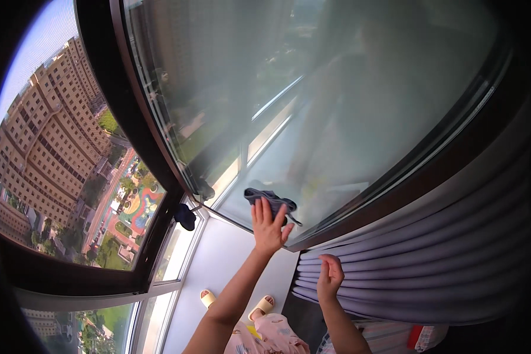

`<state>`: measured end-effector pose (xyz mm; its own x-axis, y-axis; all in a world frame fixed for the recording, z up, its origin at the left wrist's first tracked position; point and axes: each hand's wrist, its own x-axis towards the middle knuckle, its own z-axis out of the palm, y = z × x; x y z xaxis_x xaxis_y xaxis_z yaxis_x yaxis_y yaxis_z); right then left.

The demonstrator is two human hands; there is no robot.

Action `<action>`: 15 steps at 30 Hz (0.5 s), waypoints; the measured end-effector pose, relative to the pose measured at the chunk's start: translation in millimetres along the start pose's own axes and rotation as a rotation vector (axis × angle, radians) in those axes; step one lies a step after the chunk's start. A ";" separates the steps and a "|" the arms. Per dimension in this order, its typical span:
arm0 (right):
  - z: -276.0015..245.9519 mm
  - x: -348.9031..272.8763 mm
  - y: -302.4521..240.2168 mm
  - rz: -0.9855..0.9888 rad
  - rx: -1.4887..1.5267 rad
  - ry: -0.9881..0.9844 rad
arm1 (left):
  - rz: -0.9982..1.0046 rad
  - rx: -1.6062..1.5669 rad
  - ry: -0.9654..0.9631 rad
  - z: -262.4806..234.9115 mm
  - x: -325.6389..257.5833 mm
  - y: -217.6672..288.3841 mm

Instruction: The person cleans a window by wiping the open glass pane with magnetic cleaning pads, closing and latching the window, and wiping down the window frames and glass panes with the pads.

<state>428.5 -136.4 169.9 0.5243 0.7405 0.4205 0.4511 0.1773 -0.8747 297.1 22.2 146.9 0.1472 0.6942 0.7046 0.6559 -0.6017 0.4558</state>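
1 dark cleaning cloth (pixel 269 198) lies under spread left hand (pixel 269 227), pressed flat on 1 window pane (pixel 312 100); right hand (pixel 329 276), fingers curled, pinches 1 grey curtain (pixel 419 259) below-right.

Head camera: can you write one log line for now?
left hand: presses dark cloth on window glass | right hand: touches grey curtain
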 end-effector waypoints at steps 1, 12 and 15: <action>5.9 -4.4 -1.2 0.009 -0.014 -0.040 | -0.135 -0.045 0.141 -16.7 28.5 -29.2; -0.4 -15.5 -10.1 0.010 0.054 -0.057 | -0.020 -0.380 -0.145 57.9 -71.9 79.7; -0.8 -7.0 -7.9 0.015 0.016 -0.100 | 0.049 -0.247 -0.124 48.5 -56.7 19.9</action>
<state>421.8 -143.6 174.0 0.4559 0.8040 0.3817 0.4318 0.1751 -0.8848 337.7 -10.0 89.7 0.2733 0.6961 0.6639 0.4478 -0.7029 0.5526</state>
